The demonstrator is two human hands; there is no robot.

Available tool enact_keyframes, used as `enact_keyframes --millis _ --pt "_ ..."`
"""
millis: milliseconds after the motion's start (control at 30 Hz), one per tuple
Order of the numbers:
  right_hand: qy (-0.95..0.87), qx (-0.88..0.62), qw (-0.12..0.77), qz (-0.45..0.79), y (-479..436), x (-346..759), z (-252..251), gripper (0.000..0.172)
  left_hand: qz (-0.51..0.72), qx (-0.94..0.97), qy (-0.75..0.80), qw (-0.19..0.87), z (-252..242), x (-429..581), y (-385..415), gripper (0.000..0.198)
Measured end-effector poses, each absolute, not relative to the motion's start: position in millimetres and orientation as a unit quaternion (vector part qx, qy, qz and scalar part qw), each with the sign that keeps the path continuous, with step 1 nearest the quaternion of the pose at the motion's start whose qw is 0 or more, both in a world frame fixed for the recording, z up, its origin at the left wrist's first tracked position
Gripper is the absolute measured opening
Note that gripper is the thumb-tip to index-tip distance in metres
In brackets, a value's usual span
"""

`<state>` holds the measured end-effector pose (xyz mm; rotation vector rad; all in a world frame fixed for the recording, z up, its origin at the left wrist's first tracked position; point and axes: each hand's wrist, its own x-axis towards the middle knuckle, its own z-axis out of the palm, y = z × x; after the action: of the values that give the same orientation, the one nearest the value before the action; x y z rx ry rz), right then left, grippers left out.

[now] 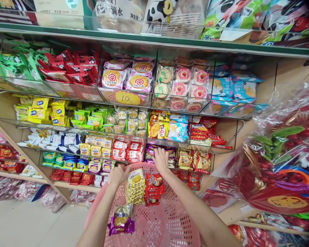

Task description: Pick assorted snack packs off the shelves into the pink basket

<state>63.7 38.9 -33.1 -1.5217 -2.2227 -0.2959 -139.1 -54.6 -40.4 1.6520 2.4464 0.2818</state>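
Note:
My left hand (pixel 118 175) is closed on the upper left rim of a pink plastic basket (pixel 179 214) full of small holes. My right hand (pixel 160 159) reaches over the basket's far rim, its fingers laid on purple-wrapped snack packets (pixel 171 153) in a low shelf compartment. It covers part of those packets, and its fingers look apart. Inside the basket lie a stack of yellow-and-white biscuit packets (pixel 135 187), some red snack packets (pixel 153 188) and a few purple-ended cookie packets (pixel 121 219).
Tiered shelves with clear fronts hold red cracker packets (pixel 128 150), yellow cookie packets (pixel 95 145) and gold-and-red packets (pixel 194 160) around my hands. A yellow price tag (pixel 127 97) reads 10. On the right, a plastic-wrapped red gift basket (pixel 278 192) juts out close to my right arm.

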Motion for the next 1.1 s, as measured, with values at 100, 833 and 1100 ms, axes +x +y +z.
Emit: enact_keyframes --millis 100,833,1100 --pt "-0.807 -0.544 0.203 -0.111 40 61 -32 0.022 0.095 0.555 0.822 0.088 -40 -139 -55 0.066" --pt "-0.575 -0.502 0.472 0.442 -13 101 -23 0.032 0.087 0.558 0.819 0.096 -38 -134 -51 0.074" --pt "-0.338 -0.354 0.480 0.728 -57 98 -32 0.032 0.091 0.573 0.810 0.088 -31 -122 -48 0.071"
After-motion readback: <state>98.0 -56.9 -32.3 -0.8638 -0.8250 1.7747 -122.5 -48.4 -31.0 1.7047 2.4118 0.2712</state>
